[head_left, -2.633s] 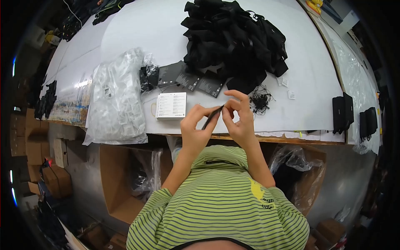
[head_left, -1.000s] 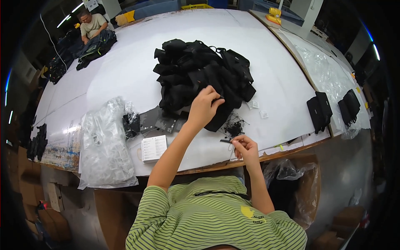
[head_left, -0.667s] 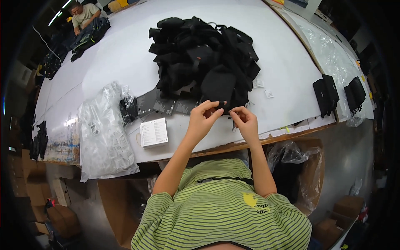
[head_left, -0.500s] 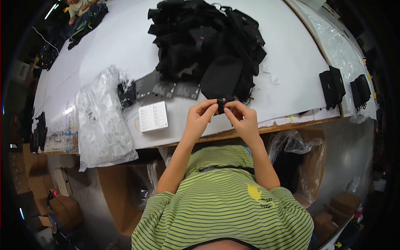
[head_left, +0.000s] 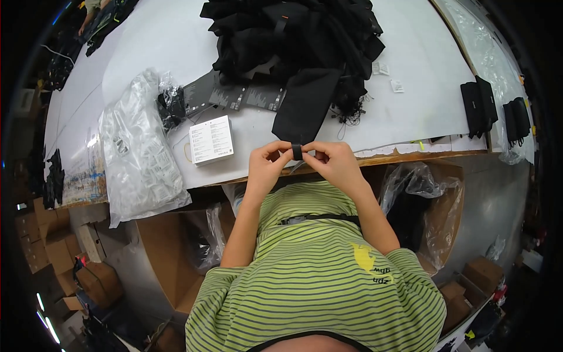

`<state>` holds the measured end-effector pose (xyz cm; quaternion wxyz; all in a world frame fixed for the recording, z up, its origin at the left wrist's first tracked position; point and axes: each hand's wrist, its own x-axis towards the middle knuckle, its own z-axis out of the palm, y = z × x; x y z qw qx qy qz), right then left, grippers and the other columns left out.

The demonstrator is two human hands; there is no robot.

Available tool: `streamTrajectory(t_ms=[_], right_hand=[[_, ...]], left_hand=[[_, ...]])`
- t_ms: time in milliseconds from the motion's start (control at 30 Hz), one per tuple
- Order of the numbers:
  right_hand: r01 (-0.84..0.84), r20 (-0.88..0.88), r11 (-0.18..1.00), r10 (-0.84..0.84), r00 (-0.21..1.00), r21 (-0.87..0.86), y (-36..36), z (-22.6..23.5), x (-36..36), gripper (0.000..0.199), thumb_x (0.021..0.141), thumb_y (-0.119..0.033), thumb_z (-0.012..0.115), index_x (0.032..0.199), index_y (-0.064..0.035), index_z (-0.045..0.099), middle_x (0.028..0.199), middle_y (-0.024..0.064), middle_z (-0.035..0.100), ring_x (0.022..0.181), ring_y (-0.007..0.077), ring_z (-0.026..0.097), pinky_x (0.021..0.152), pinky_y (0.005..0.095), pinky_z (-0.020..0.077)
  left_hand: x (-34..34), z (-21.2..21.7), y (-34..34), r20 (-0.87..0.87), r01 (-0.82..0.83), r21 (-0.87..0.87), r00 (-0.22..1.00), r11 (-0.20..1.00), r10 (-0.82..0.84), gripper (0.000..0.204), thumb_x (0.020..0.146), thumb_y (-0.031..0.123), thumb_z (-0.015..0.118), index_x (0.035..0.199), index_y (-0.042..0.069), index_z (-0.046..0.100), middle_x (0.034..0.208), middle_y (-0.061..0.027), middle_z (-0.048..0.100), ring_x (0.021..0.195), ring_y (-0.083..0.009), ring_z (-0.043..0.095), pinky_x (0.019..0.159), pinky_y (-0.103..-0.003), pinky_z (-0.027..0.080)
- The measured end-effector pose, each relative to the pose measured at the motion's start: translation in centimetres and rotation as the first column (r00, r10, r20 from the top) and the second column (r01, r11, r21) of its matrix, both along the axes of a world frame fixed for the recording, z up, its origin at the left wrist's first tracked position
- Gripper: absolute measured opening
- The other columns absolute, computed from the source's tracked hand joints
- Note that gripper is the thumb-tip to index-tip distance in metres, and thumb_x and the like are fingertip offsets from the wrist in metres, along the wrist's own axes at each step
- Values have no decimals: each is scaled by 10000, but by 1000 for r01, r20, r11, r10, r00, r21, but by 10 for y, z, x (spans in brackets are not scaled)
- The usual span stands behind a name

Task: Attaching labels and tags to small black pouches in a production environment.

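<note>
Pinching from both sides, the left hand (head_left: 267, 164) and right hand (head_left: 334, 163) meet at the table (head_left: 410, 70) edge on a small black strap end (head_left: 297, 152), each with thumb and fingertips closed on it. That end looks like a short, flat, dark loop or tab, upright between the fingers; its finer detail is too small to tell. It belongs to a long black fabric piece (head_left: 306, 103) that runs up from the hands, widening into a flat matte panel that lies on the white tabletop and reaches back into the black pile (head_left: 293, 35) heaped further up the table. Loose black cords (head_left: 350, 111) trail just right of the panel. Left of the hands sits a small white booklet (head_left: 211, 139), with dark printed cards (head_left: 234, 94) fanned out beyond it and under the pile's near edge. Further left, a crumpled clear bag (head_left: 138, 152) drapes over the table edge, touching a smaller bag of black items (head_left: 171, 105). Well to the right, 2 black pouches (head_left: 478, 107) stand near the edge. Below the hands, the person's green striped shirt (head_left: 316, 281) fills the lower view.
</note>
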<state>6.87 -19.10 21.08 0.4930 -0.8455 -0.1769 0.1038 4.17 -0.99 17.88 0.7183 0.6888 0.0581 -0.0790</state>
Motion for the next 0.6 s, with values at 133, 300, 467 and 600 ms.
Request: streamTrajectory(t_ms=[133, 300, 467, 600], right_hand=[[24, -172, 990, 0, 985, 137, 2, 1, 0, 134, 831, -124, 628, 948, -60, 620, 543, 8, 489, 471, 86, 474, 466, 247, 358], [239, -426, 736, 74, 901, 634, -10, 1, 0, 115, 856, -46, 598, 961, -36, 553, 801, 12, 554, 711, 82, 539, 675, 215, 442], [225, -424, 700, 123, 897, 678, -12, 5, 3, 120, 851, -39, 605, 957, -19, 554, 845, 41, 589, 751, 105, 560, 726, 243, 458], [263, -488, 683, 156, 859, 681, -11, 8, 4, 112, 854, -55, 618, 947, -40, 559, 809, 43, 637, 722, 76, 558, 673, 208, 437]], left_hand=[[-1, 12, -5, 259, -195, 96, 952, 976, 165, 80, 834, 80, 635, 842, 1, 629, 788, -12, 608, 560, -43, 431, 554, -176, 348], [-5, 30, 0, 106, -266, -282, 946, 922, 305, 89, 861, 84, 588, 879, -2, 576, 717, -28, 567, 558, -59, 454, 580, -185, 378], [-13, 36, 3, -1, -66, -408, 997, 911, 71, 118, 885, 109, 590, 905, -7, 572, 661, -13, 566, 559, -47, 482, 539, -173, 379], [-13, 47, -8, 24, -86, -243, 995, 966, 95, 155, 884, 120, 618, 947, -18, 585, 656, -1, 574, 586, -9, 489, 509, -160, 344]])
